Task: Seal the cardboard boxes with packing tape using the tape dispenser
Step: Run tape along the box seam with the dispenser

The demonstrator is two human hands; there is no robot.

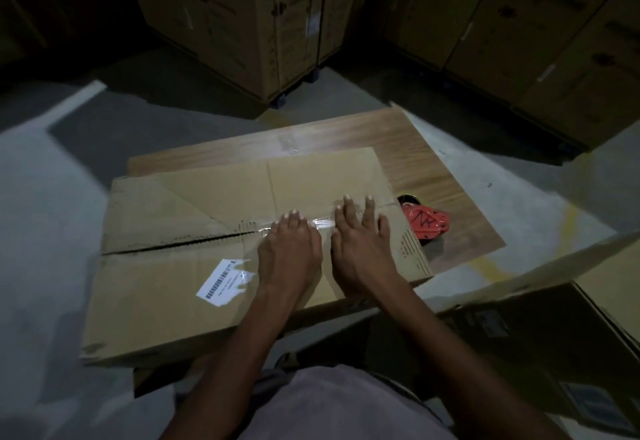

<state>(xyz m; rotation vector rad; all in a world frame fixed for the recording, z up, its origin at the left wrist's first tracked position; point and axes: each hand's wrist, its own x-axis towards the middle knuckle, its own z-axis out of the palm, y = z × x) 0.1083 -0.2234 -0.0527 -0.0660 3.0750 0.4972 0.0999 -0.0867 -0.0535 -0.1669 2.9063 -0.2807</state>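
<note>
On the cardboard box (194, 217), near its right edge, the left hand (289, 252) and right hand (360, 245) press flat, fingers straight, side by side on clear tape (320, 223); the red tape dispenser (427, 223) lies just beyond that edge on the wooden board (433, 165).

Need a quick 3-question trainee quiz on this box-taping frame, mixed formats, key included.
1. True or false: the red tape dispenser is in a hand.
2. Which surface do the left hand and right hand press? A) floor B) cardboard box top C) wooden board
3. Fill in: the white barcode label lies to the ___ of the hands.

Key: 1 false, it lies on the board beside the box; 2 B; 3 left.
</note>
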